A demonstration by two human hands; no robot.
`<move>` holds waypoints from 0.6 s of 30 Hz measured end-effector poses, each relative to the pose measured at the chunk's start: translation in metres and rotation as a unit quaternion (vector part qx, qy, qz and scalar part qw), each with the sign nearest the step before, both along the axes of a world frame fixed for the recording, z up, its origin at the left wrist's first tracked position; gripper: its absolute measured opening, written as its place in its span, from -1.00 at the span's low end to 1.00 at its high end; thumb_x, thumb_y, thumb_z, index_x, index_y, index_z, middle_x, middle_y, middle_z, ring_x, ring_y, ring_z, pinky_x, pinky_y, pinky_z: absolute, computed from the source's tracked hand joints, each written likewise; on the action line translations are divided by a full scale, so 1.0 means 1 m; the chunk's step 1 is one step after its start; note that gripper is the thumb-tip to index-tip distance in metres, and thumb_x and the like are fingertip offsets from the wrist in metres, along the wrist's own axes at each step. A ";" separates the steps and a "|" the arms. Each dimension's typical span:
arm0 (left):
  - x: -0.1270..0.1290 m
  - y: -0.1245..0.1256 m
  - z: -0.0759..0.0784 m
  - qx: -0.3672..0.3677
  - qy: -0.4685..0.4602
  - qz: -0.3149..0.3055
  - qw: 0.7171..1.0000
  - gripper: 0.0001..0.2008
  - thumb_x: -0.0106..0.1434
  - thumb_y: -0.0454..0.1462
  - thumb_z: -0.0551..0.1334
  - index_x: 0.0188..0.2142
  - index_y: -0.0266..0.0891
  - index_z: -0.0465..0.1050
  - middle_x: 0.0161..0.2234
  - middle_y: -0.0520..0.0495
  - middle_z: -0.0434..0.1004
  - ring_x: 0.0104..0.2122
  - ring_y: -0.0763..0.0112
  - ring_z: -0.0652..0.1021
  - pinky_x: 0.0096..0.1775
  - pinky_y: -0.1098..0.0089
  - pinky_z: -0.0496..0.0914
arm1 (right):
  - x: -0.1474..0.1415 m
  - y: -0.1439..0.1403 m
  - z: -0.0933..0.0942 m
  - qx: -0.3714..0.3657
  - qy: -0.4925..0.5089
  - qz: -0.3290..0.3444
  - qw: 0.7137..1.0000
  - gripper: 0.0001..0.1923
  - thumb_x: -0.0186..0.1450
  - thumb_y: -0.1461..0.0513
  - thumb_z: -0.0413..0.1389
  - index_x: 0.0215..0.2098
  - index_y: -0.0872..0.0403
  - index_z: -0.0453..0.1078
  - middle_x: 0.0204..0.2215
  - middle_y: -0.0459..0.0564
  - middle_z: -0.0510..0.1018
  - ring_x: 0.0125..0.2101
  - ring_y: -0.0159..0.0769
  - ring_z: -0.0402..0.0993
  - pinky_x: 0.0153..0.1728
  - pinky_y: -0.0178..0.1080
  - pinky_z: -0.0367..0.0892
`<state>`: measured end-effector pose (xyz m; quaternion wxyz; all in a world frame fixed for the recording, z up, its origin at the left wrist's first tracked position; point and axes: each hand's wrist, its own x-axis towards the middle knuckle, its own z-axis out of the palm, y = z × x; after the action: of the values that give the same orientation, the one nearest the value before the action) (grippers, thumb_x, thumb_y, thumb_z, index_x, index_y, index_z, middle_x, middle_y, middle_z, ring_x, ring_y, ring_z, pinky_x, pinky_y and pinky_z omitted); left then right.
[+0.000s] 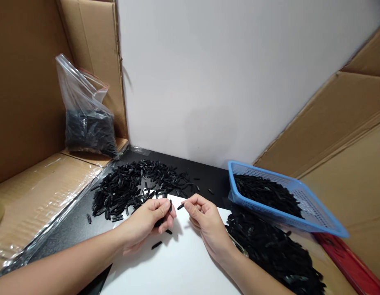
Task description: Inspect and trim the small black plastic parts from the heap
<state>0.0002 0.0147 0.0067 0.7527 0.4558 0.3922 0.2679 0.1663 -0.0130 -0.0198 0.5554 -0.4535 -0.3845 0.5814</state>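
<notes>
Both hands are close together above a white sheet (177, 270). Between thumb and forefinger, my left hand (147, 215) pinches a small black piece (170, 205), slim and elongated. More black bits show under its curled fingers, partly hidden. My right hand (204, 217) grips another slim black piece (180, 206) at its fingertips, pointing toward the left hand. One loose black piece (157, 245) lies on the sheet below the left hand. Behind that hand spreads a heap of similar black pieces (119, 192).
A blue plastic basket (288, 221) of black pieces stands at right, beside a larger black pile (276, 254). A red object (352, 262) lies beyond. At left, a clear zip bag (88, 127) leans on cardboard (27, 82). A white wall (208, 82) rises behind.
</notes>
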 end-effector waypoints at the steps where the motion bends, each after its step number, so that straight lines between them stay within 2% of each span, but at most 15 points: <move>1: 0.000 -0.001 0.001 0.007 0.004 -0.012 1.000 -0.60 0.17 0.04 0.25 -0.48 -0.28 0.37 -0.64 0.12 0.30 -0.63 0.59 0.14 -0.56 0.51 -0.07 | 0.000 0.000 0.000 -0.005 0.007 0.005 1.000 -0.63 0.07 0.01 0.33 -0.50 0.09 0.33 -0.74 -0.34 0.04 -0.69 -0.54 -0.23 -0.67 -0.35 -0.30; 4: -0.001 -0.002 0.001 0.022 0.012 -0.043 0.999 -0.55 0.16 0.10 0.22 -0.52 -0.25 0.31 -0.66 0.15 0.23 -0.64 0.58 0.11 -0.56 0.49 -0.09 | -0.001 -0.001 0.003 -0.022 0.052 0.028 0.998 -0.64 0.10 0.04 0.31 -0.51 0.06 0.27 -0.75 -0.34 0.05 -0.71 -0.55 -0.24 -0.69 -0.38 -0.31; 7: -0.001 -0.003 0.001 0.026 0.019 -0.059 0.998 -0.53 0.15 0.13 0.21 -0.53 -0.24 0.28 -0.66 0.16 0.21 -0.64 0.58 0.13 -0.56 0.48 -0.08 | -0.001 -0.003 0.006 -0.036 0.129 0.072 0.988 -0.65 0.15 0.05 0.24 -0.54 0.06 0.22 -0.70 -0.26 0.21 -0.70 -0.54 -0.12 -0.71 -0.41 -0.25; 9: -0.001 -0.003 0.000 0.029 0.025 -0.065 0.997 -0.52 0.14 0.13 0.21 -0.54 -0.23 0.27 -0.66 0.15 0.21 -0.64 0.57 0.15 -0.56 0.47 -0.07 | -0.002 -0.004 0.008 -0.041 0.147 0.100 0.983 -0.68 0.18 0.03 0.20 -0.51 0.06 0.26 -0.65 -0.19 0.33 -0.69 -0.53 -0.07 -0.72 -0.42 -0.23; 11: -0.001 -0.003 -0.001 0.029 0.033 -0.070 0.997 -0.52 0.12 0.14 0.21 -0.54 -0.23 0.27 -0.65 0.14 0.23 -0.63 0.56 0.17 -0.56 0.48 -0.05 | -0.003 -0.005 0.008 -0.041 0.122 0.112 0.985 -0.69 0.19 0.01 0.20 -0.43 0.07 0.34 -0.65 -0.21 0.33 -0.70 -0.55 -0.11 -0.72 -0.42 -0.25; 13: -0.001 -0.003 -0.002 0.034 0.042 -0.075 0.996 -0.50 0.11 0.16 0.20 -0.55 -0.23 0.27 -0.64 0.13 0.23 -0.63 0.56 0.17 -0.56 0.48 -0.05 | -0.005 -0.005 0.006 -0.033 0.080 0.104 0.991 -0.67 0.15 0.00 0.25 -0.35 0.08 0.40 -0.70 -0.27 0.24 -0.72 -0.56 -0.17 -0.72 -0.41 -0.28; 15: -0.001 -0.002 -0.003 0.047 0.048 -0.082 0.994 -0.48 0.12 0.18 0.18 -0.57 -0.24 0.27 -0.64 0.13 0.22 -0.64 0.57 0.16 -0.56 0.47 -0.05 | -0.006 -0.005 0.004 -0.017 0.034 0.083 0.996 -0.65 0.08 0.01 0.32 -0.39 0.10 0.43 -0.72 -0.31 0.16 -0.72 -0.57 -0.19 -0.71 -0.40 -0.28; 18: 0.000 -0.002 -0.002 0.051 0.049 -0.081 0.994 -0.48 0.16 0.17 0.14 -0.58 -0.24 0.28 -0.65 0.12 0.23 -0.65 0.56 0.16 -0.56 0.46 -0.05 | -0.005 -0.004 0.001 0.000 -0.009 0.045 0.999 -0.66 0.03 0.03 0.36 -0.49 0.12 0.45 -0.73 -0.29 0.14 -0.70 -0.55 -0.17 -0.69 -0.37 -0.28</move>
<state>-0.0003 0.0124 0.0048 0.7276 0.5364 0.3765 0.2028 0.1609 -0.0168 -0.0189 0.5250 -0.4410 -0.4096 0.6017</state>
